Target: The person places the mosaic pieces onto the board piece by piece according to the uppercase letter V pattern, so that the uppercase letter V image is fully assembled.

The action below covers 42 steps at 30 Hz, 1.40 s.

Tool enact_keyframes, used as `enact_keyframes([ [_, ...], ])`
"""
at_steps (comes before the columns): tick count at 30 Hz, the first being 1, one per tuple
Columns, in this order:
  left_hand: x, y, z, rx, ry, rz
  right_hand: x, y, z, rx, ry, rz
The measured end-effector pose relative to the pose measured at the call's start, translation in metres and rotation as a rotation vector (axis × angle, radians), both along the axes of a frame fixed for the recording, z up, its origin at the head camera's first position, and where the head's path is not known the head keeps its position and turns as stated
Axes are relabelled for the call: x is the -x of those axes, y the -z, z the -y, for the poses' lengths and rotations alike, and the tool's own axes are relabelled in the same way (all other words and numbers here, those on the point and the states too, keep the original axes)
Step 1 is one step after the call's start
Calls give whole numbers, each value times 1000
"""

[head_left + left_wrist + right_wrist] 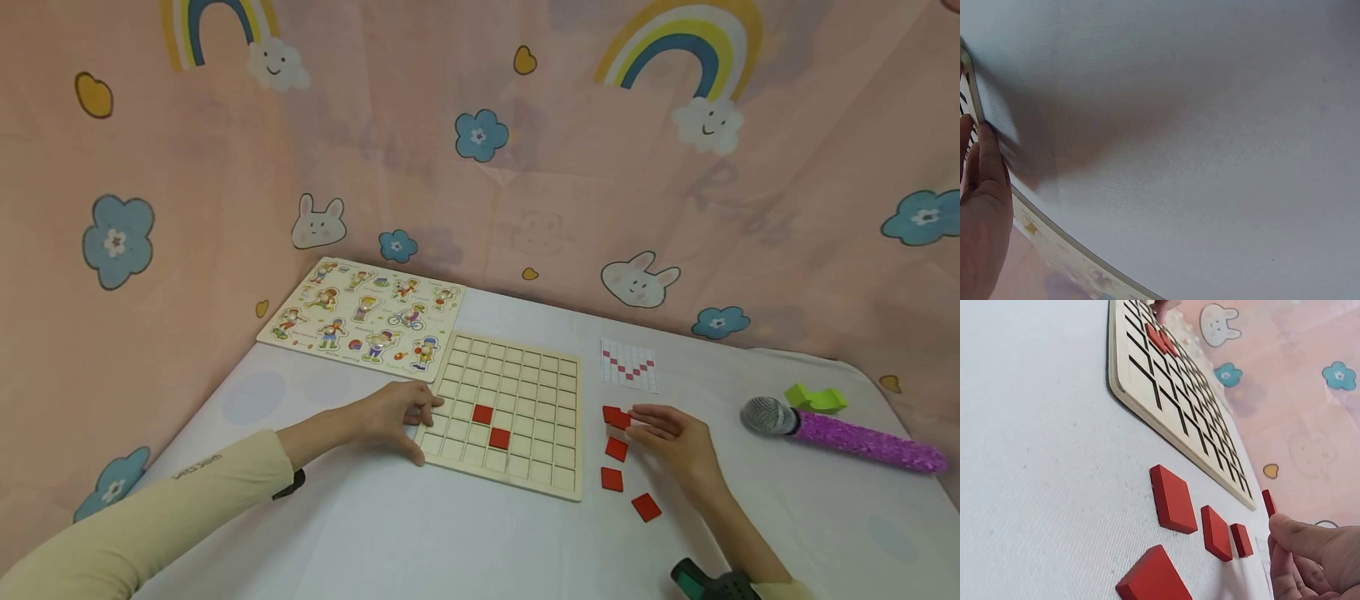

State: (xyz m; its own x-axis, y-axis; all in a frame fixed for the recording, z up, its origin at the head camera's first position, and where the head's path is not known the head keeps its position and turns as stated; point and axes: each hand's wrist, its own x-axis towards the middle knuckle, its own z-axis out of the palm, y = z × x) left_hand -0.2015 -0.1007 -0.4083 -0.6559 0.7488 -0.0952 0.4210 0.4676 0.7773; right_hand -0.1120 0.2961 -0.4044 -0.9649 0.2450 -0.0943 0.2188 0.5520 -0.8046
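Observation:
A wooden grid board point(536, 417) lies on the table, with two red square tiles point(482, 414) in its cells. My left hand point(393, 417) holds the board at its near left corner, thumb low and fingers on the left edge. In the left wrist view that hand point(985, 206) shows at the far left edge. To the right of the board, my right hand point(675, 446) pinches a red tile point(1269, 503) between thumb and fingers, lifted off the cloth. Several loose red tiles point(612, 479) lie on the cloth between the board and this hand.
A picture puzzle board point(360, 321) lies at the back left, meeting the grid board. Behind the loose tiles is a paper pattern card point(628, 365) with red squares. At the right lie a purple microphone point(847, 437) and a green block point(816, 399).

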Motion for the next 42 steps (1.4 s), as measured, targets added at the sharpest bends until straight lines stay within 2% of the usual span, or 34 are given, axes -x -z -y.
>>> enact_keyframes([
  [9, 0, 0, 1, 15, 7, -44, 7, -1, 15, 60, 13, -7],
  [27, 1, 0, -1, 25, -4, -39, 29, -2, 50, 183, -76, -55],
  [35, 1, 0, -1, 36, 11, -73, 35, -1, 71, 218, -82, -47],
  [42, 0, 0, -1, 30, 5, -54, 40, 4, 84, 275, -102, -57],
])
